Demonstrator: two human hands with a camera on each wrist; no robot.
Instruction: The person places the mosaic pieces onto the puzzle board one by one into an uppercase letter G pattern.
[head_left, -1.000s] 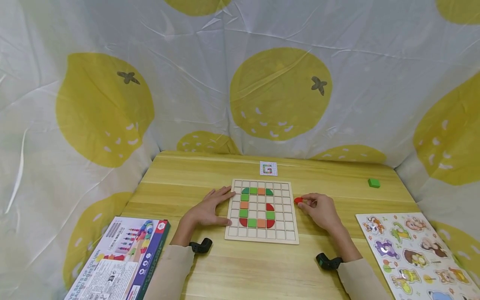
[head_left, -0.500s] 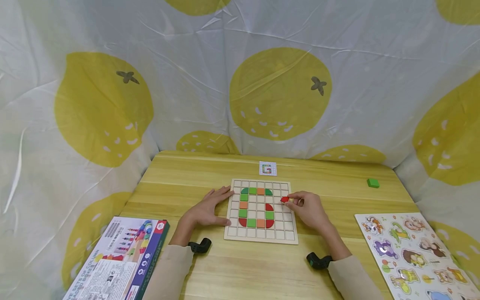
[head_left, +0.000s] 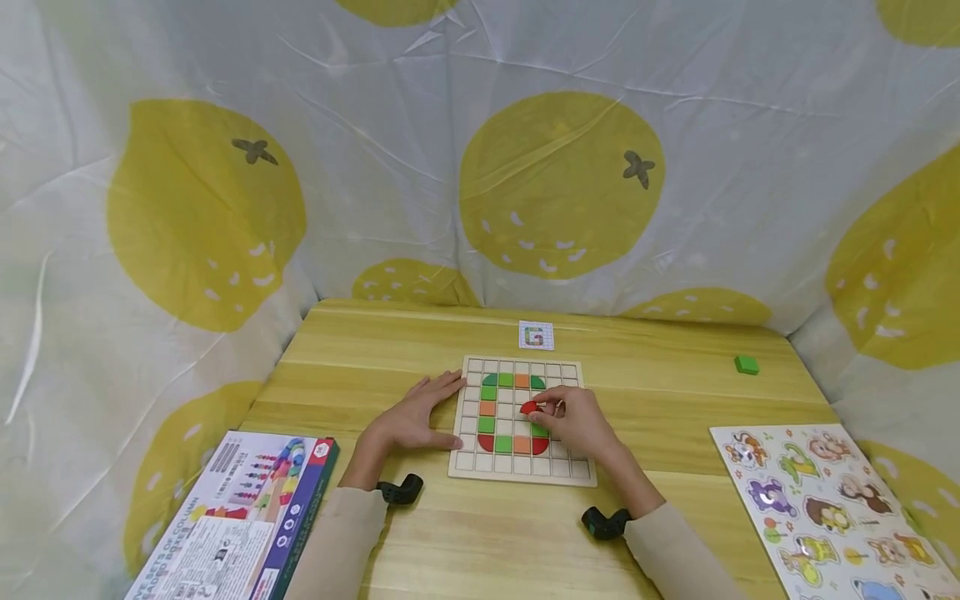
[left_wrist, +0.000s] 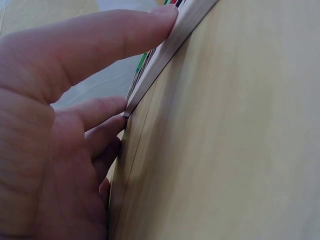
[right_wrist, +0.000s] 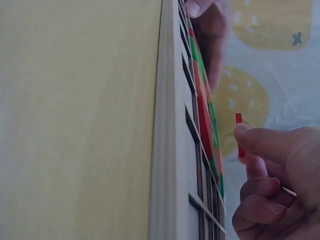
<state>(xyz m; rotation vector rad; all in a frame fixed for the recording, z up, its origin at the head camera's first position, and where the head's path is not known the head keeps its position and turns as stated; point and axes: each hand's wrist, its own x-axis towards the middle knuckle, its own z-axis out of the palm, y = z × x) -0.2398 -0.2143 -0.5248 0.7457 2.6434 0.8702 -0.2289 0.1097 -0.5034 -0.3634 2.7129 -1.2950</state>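
Note:
A wooden grid board [head_left: 517, 469] lies on the table, bearing green, orange and red tiles in a ring-like outline. Along its left edge my left hand [head_left: 411, 423] is spread, thumb and fingertips touching the side; the left wrist view shows the thumb [left_wrist: 150, 30] against that edge. My right hand [head_left: 581, 423] pinches a red tile with a rounded side [head_left: 529, 407] between thumb and fingers, over the middle of the board. From the right wrist, this red tile [right_wrist: 238, 118] appears edge-on, held apart from the board's surface. The right hand hides some cells on the board's right side.
Behind the board lies a small card [head_left: 536, 336] printed with a coloured G pattern. A green block [head_left: 747, 365] sits at the back right. An animal puzzle board [head_left: 825, 500] lies at right, a printed box [head_left: 247, 508] at left. A lemon-print curtain [head_left: 390, 167] surrounds the table.
My right hand has carried the red tile leftward, from beside the board's right edge to above its middle. The left hand has stayed at the left edge.

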